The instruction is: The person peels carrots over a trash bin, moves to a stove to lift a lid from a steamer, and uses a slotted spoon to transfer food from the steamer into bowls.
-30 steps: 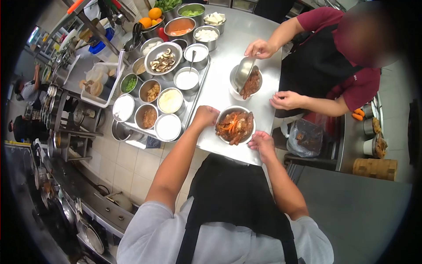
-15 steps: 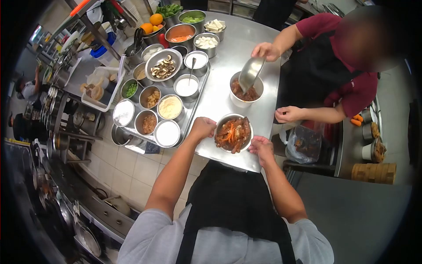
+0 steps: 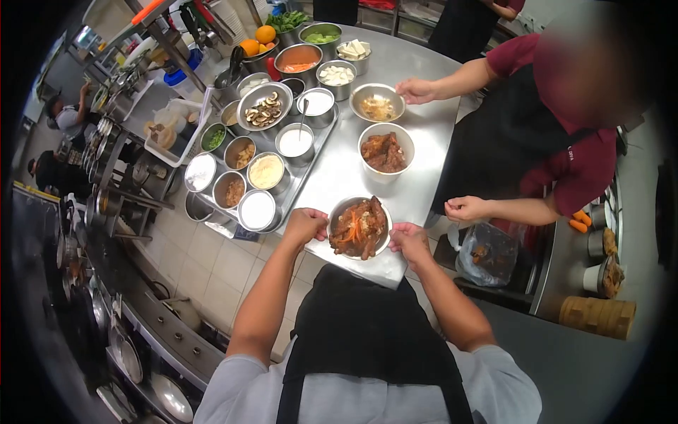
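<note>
Between my two hands, near the front corner of the steel table, is a bowl point(image 3: 359, 227) of brown glazed pieces topped with orange shreds. My left hand point(image 3: 308, 225) pinches its left rim, and my right hand point(image 3: 409, 244) has its fingers closed on the right rim. Just beyond it stands a white tub point(image 3: 385, 173) full of similar brown pieces. Behind the tub, a co-worker's hand point(image 3: 415, 90) holds the edge of a metal bowl point(image 3: 378, 103) with sauce residue inside.
A steel tray point(image 3: 300, 185) to the left carries several containers, including sliced mushrooms point(image 3: 263, 113) and white powders. Oranges point(image 3: 265, 34) and greens stand behind. The co-worker point(image 3: 508, 148) is at the table's right side, near a plastic bag point(image 3: 487, 254).
The co-worker's metal bowl, earlier tipped over the white tub, is now level behind it, and the tub looks fuller. My hands remain on the bowl; the view has shifted slightly.
</note>
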Demonstrator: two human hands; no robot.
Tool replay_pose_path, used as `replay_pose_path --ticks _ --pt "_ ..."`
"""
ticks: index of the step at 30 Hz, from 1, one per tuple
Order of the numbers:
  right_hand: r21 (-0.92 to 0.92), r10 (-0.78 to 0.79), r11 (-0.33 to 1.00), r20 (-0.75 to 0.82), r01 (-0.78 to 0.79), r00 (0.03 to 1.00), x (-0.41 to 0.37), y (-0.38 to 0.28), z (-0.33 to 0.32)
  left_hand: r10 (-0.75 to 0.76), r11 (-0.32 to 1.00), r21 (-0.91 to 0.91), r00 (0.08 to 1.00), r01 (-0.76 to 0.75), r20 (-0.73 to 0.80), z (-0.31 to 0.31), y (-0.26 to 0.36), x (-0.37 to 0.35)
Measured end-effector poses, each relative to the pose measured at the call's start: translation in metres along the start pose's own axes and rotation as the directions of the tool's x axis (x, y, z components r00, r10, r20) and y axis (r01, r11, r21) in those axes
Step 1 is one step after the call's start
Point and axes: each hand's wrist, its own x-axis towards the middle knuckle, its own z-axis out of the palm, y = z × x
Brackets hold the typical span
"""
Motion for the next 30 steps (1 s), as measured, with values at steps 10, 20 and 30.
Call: replay_pose_path --ticks 10,20,30 --pt "-0.127 -0.218 0.962 0.168 0.240 0.961 0.022 -0.144 -0.030 0.215 0.974 -0.055 0.975 -0.218 -0.049 0.024 0.111 -0.011" --pt "-0.340 -0.488 0.799 0.118 0.497 0.865 0.132 -0.216 -0.032 0.437 0.896 -0.003 0.880 -0.445 -0.185 0.054 0.161 0.088" --pt "-0.492 -0.588 0.652 0.153 0.578 0.794 0.149 -0.196 -0.038 0.540 0.840 0.142 0.785 -0.524 -0.304 0.072 0.112 0.098"
